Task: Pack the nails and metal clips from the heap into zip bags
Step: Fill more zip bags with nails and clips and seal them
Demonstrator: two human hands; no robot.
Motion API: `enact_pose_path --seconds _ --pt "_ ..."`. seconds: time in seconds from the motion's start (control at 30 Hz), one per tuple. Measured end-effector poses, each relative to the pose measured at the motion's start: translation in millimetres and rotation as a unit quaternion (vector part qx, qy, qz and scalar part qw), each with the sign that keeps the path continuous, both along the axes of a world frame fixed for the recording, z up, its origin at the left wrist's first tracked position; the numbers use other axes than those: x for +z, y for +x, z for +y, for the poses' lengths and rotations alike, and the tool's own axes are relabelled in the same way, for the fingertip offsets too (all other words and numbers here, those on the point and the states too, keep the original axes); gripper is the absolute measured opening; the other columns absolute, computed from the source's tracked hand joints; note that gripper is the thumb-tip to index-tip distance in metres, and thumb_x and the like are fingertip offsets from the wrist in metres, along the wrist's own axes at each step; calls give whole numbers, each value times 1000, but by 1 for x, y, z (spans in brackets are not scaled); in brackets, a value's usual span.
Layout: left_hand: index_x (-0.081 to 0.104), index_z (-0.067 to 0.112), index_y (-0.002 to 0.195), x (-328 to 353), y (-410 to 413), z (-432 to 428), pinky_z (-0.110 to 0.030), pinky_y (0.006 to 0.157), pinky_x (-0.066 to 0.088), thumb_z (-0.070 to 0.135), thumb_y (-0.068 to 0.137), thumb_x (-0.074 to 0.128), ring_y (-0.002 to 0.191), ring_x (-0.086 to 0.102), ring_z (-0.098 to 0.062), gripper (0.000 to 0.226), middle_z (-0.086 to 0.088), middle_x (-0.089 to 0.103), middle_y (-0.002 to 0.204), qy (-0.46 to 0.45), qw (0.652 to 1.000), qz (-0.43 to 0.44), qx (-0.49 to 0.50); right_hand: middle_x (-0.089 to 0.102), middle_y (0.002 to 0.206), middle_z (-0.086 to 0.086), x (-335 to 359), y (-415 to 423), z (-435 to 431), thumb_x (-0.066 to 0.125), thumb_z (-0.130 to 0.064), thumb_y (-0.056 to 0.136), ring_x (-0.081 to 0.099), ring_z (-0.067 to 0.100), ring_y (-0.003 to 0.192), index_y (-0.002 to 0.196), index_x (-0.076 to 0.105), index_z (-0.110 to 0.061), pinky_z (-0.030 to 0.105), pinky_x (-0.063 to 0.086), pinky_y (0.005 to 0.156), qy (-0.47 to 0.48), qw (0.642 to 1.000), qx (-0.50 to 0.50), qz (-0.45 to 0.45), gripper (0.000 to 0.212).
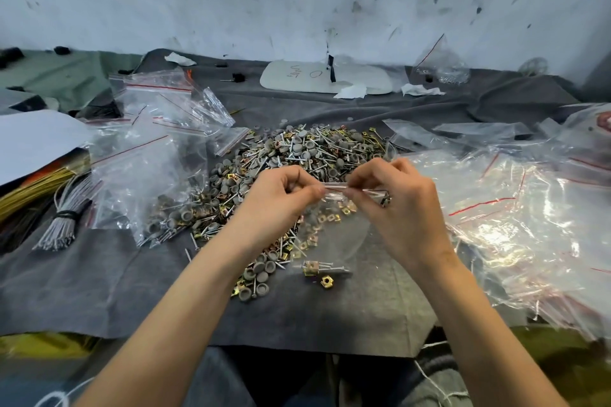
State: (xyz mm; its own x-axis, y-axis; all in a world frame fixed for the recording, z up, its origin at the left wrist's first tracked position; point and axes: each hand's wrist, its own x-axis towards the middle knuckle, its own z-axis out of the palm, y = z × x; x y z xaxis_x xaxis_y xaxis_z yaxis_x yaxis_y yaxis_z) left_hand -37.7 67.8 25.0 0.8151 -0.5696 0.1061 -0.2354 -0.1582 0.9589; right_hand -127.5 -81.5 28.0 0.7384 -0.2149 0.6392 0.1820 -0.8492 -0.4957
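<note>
Together, left hand [281, 188] and right hand [393, 190] pinch one zip bag [334, 235] along its top edge. Two clips [310, 268] and some nails [334, 266] sit below the fingers at its lower end. One heap [297, 149] lies just beyond the fingers, with bare cloth [380, 301] nearer.

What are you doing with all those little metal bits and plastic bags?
A person is packing small hardware. The left hand and the right hand pinch the top strip of a small clear zip bag, held above the heap of nails, clips and grey caps on the dark cloth. A few nails and clips already lie in the bag's bottom. Whether the strip is being pressed closed or pulled open is unclear. Other bags lie on both sides.
</note>
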Motion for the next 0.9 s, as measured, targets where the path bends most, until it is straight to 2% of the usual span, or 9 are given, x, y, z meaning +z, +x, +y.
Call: enact_pose_path --seconds 0.07,0.23,0.33,0.43,0.53,0.63,0.7,0.77,0.9 --pt "65 11 80 0 -1 -1 -8 40 28 10 90 65 37 35 2 10 13 45 43 3 1000 0 -1 59 79 -8 1 -2 -2 76 -2 76 59 20 76 86 67 -8 30 50 68 -9 1000 4 0 15" --pt "64 12 78 0 -5 -4 -9 39 27 8 91 64 35 34 2 13 13 43 42 -2 1000 20 -3 65 84 3 4 -3 -2 68 2 83 61 16 73 92 64 -3 28 52 68 -42 998 42 3 11" --pt "65 11 78 0 -5 -5 -9 39 28 9 91 64 36 35 1 13 12 44 44 -4 1000 20 3 66 85 3 6 -2 -3 66 0 86 62 20 71 92 63 -4 35 53 64 -57 998 27 22 8" --pt "66 10 79 0 -6 -6 -8 40 29 8 91 63 36 36 2 12 12 46 43 -3 1000 10 2 69 82 2 9 -1 -5 70 -6 84 63 20 68 90 63 -9 40 54 65 -50 996 12 78 9" --pt "66 10 80 0 -7 -7 -8 40 29 9 91 63 36 36 1 12 14 45 42 2 1000 6 1 71 81 1 12 1 -8 72 -11 83 61 17 65 87 68 -13 35 53 67 -36 991 1 126 6" --pt "66 11 78 2 -9 -9 -10 40 29 10 92 62 37 36 2 14 14 45 41 2 1000 10 4 66 78 -7 16 2 -9 71 -13 84 60 7 64 92 72 -16 17 47 62 -35 989 10 145 8" --pt "65 12 77 4 -9 -9 -11 40 30 11 93 61 38 37 1 17 13 47 42 -2 1000 18 10 64 80 -10 19 1 -11 70 -13 85 58 1 67 95 73 -16 8 41 65 -27 990 14 139 11" --pt "64 14 74 6 -9 -10 -12 41 30 12 94 59 39 38 0 20 12 48 43 -2 999 34 16 66 85 -7 22 0 -10 69 -10 85 57 2 70 95 73 -14 5 40 67 -18 993 14 112 11" --pt "62 15 72 8 -9 -12 -13 37 29 13 97 54 36 37 -2 27 11 47 44 -24 991 132 10 64 87 -1 19 -5 3 71 -4 82 57 8 74 91 71 -6 6 42 72 -11 999 -6 -32 10"
